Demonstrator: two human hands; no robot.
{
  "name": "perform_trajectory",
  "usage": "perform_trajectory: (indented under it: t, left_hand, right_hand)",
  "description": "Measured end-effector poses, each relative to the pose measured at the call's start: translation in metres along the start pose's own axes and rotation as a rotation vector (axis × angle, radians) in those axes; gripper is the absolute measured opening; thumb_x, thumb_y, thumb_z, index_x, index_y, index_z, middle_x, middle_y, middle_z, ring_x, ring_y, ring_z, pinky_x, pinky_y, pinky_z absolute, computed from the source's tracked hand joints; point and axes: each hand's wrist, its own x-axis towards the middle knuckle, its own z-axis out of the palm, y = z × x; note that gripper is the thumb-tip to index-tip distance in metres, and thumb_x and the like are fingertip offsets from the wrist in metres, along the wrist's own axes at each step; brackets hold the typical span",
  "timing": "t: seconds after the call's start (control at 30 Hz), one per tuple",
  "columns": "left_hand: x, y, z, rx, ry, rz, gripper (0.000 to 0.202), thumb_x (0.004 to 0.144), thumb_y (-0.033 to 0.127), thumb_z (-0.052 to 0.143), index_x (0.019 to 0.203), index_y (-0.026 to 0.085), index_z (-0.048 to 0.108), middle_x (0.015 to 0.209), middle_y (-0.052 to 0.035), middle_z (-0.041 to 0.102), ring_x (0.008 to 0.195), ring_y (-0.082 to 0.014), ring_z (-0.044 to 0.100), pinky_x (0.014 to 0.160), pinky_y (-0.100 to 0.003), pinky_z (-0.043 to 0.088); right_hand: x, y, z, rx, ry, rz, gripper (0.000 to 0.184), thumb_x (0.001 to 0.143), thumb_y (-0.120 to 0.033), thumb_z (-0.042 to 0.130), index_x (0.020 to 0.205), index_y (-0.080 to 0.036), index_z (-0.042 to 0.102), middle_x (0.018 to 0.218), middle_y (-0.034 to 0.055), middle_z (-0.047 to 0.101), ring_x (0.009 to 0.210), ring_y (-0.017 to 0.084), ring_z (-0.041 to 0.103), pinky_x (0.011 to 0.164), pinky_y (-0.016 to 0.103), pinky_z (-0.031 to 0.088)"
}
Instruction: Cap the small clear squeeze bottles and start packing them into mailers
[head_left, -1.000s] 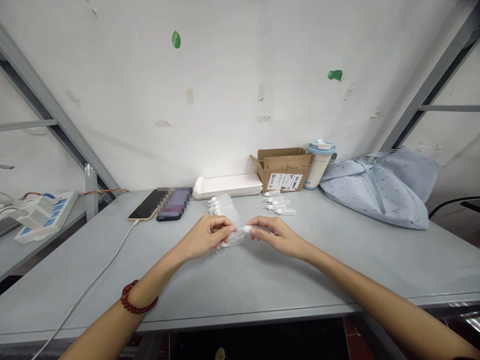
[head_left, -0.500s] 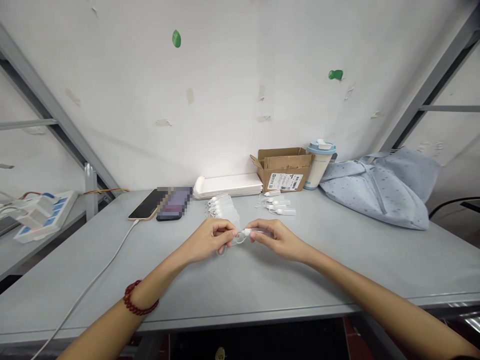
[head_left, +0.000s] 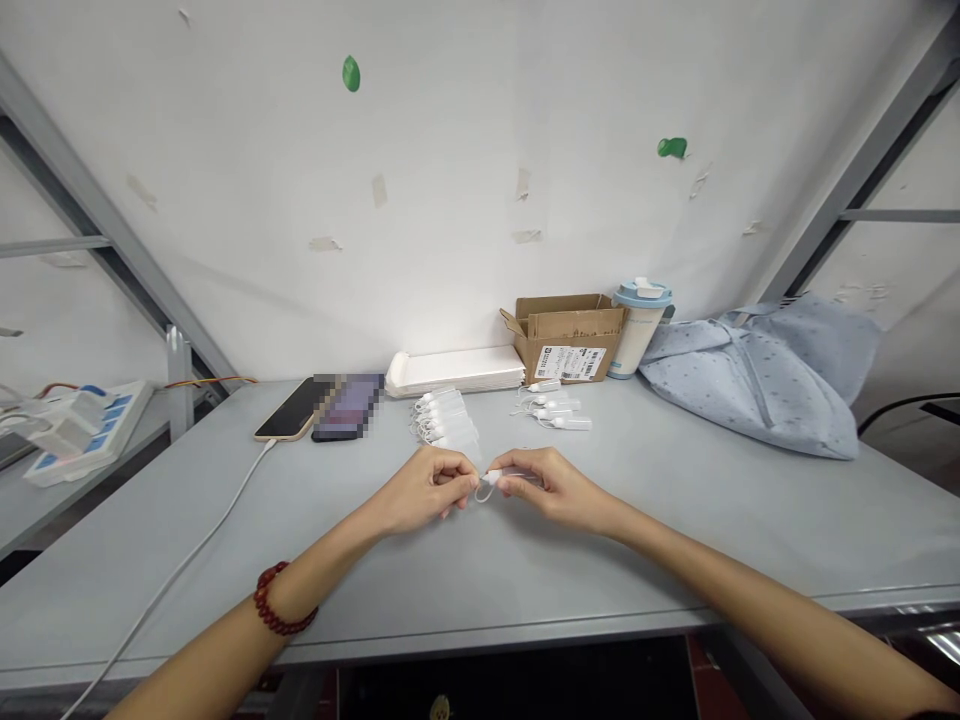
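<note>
My right hand [head_left: 559, 490] grips a small clear tube with a white cap [head_left: 492, 478], the cap pointing left toward the other hand. Most of the tube is hidden by my fingers. A thin white cord loop [head_left: 484, 494] hangs from the cap end. My left hand [head_left: 431, 488] is closed in a pinch at the cord beside the cap. Just beyond my left hand lies a row of several similar capped tubes [head_left: 448, 415] with their cords to the left. A smaller group of capped tubes [head_left: 559, 408] lies beyond my right hand.
Two phones [head_left: 285, 410] lie at the left, one with a white charging cable [head_left: 202, 545]. Along the wall stand a white stack [head_left: 457, 370], an open cardboard box [head_left: 570, 340] and a lidded cup [head_left: 637, 330]. A blue cloth bag [head_left: 750, 385] rests right; a power strip [head_left: 97, 430] sits left.
Both hands have come slightly closer to me, with the capped tube between them. The clear loop that hung below my left hand no longer shows, and the cord loop under the cap is rounder.
</note>
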Motion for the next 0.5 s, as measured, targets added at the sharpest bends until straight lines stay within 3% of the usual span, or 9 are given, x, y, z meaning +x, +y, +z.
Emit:
perform_trajectory:
  t: [0.5]
  left_hand:
    - [-0.002,0.007,-0.012,0.025,-0.043,0.048,0.025,0.08,0.035,0.051,0.07,0.014,0.061,0.059,0.0013,0.054,0.05,-0.0076,0.047,0.051,-0.02,0.039]
  right_hand:
    - [0.003,-0.004,-0.002,0.041,-0.018,-0.01,0.025,0.087,-0.032,0.047,0.096,-0.017,0.063,0.077,0.002,0.064,0.068,0.013,0.054,0.058,0.022,0.036]
